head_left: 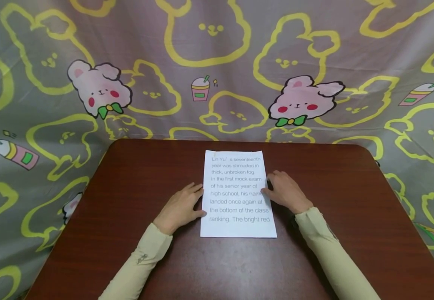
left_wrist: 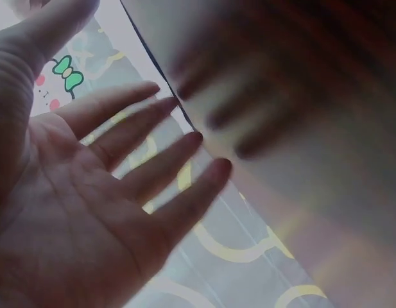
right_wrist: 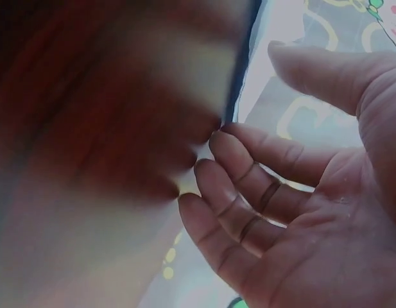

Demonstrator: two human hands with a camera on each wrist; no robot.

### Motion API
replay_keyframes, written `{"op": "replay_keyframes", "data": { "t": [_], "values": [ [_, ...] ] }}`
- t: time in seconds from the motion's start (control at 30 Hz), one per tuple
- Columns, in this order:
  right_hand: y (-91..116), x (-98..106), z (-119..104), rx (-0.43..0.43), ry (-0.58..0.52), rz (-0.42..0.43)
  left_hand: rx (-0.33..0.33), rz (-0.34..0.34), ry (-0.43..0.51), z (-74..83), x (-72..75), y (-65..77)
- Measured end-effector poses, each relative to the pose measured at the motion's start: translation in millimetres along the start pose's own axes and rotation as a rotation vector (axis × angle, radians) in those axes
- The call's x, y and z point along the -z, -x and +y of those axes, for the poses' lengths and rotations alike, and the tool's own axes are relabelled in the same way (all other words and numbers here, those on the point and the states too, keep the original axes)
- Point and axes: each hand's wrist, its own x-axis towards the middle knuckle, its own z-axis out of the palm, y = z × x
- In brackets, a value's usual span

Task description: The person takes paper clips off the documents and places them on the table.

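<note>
Around me, a grey cloth (head_left: 235, 81) is hanging beyond the tabletop (head_left: 145, 175), sweeping from nine o'clock through twelve to three. Yellow animal outlines (head_left: 209, 63) are sprawling across it, and pink rabbits are grinning at ten (head_left: 100, 89) and two (head_left: 303, 102). Soft light is glossing the red-brown wood at six.

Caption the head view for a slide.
A person's left grip and right grip flank a printed page on a reddish-brown table.
</note>
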Motion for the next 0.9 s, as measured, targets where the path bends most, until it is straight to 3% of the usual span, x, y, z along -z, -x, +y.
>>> {"op": "replay_keyframes", "data": {
  "t": [0.13, 0.33, 0.57, 0.9],
  "values": [
    [-7, 2, -1, -0.055, -0.069, -0.024, 0.043, -0.013, -0.033, 0.0, 0.1, 1.6],
    [-16, 1, -1, -0.127, -0.178, -0.061, 0.042, -0.037, -0.05, 0.6, 1.2, 3.7],
    [-18, -1, 2, -0.137, -0.211, -0.07, 0.056, -0.05, -0.045, 1.7, 1.7, 3.7],
    [-14, -4, 12, -0.095, -0.303, 0.049, 0.047, -0.046, -0.038, 1.0, 0.9, 3.9]
  ]
}}
